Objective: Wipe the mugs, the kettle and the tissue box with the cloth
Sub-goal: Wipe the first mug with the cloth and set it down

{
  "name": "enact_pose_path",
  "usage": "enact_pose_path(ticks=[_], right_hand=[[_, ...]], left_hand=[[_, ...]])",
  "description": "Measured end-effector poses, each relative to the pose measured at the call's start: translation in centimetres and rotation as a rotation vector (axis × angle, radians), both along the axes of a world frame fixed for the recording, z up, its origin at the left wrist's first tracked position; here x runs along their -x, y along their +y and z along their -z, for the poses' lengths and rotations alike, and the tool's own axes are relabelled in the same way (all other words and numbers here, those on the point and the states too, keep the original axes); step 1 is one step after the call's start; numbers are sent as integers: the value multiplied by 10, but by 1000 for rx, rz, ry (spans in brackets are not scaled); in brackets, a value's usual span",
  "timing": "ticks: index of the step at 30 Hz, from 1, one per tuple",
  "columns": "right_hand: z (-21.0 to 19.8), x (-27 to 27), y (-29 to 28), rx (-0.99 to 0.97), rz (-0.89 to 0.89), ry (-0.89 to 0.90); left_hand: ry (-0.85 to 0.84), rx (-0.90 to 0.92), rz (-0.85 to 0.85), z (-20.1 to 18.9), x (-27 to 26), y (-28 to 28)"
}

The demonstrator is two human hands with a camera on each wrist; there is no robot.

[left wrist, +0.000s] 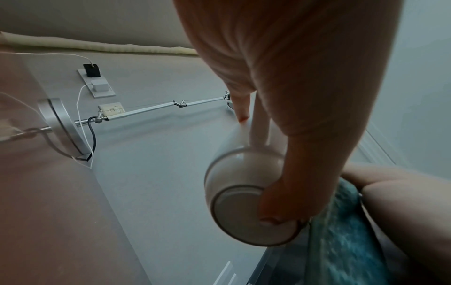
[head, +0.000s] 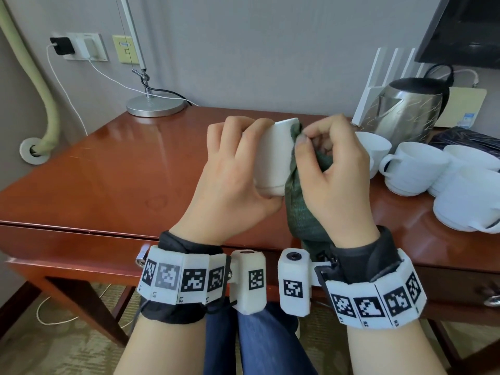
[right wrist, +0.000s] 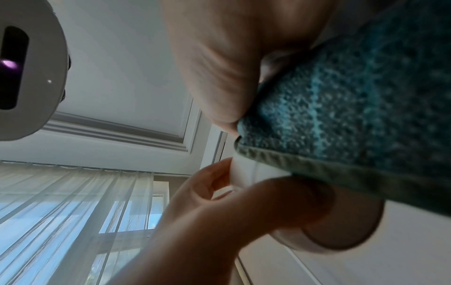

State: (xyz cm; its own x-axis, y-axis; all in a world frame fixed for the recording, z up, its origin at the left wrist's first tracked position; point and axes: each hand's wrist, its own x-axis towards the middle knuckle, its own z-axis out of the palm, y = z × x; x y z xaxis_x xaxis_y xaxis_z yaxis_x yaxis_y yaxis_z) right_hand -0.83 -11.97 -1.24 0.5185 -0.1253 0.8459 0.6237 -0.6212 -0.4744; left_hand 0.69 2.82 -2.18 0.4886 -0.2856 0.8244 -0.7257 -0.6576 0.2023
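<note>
My left hand (head: pixel 238 169) grips a white mug (head: pixel 273 158) above the table, holding it tilted with its base toward me; the left wrist view shows the mug (left wrist: pixel 234 192) with my thumb on its base. My right hand (head: pixel 330 169) holds a green cloth (head: pixel 300 207) bunched against the mug's right side, and the cloth's tail hangs down to my wrist. In the right wrist view the cloth (right wrist: pixel 354 115) covers part of the mug (right wrist: pixel 246 173). The steel kettle (head: pixel 405 109) stands at the back right. No tissue box shows.
Several white mugs (head: pixel 416 166) and stacked dishes (head: pixel 468 201) crowd the right of the wooden table (head: pixel 108 174). A lamp base (head: pixel 155 105) sits at the back, with cables and wall sockets (head: pixel 86 47) behind. A dark screen (head: pixel 465 31) hangs top right.
</note>
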Motion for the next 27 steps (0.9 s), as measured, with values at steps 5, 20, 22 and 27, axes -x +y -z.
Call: enact_pose_path(ticks=[5, 20, 22, 27], right_hand=[[12, 8, 7, 70, -22, 35], [13, 6, -6, 32, -86, 77], [16, 8, -6, 78, -87, 86], [21, 3, -17, -49, -36, 127]], left_hand=[[-18, 16, -22, 0, -3, 2], [41, 46, 8, 2, -3, 2], [43, 99, -7, 5, -5, 4], [82, 254, 4, 8, -7, 8]])
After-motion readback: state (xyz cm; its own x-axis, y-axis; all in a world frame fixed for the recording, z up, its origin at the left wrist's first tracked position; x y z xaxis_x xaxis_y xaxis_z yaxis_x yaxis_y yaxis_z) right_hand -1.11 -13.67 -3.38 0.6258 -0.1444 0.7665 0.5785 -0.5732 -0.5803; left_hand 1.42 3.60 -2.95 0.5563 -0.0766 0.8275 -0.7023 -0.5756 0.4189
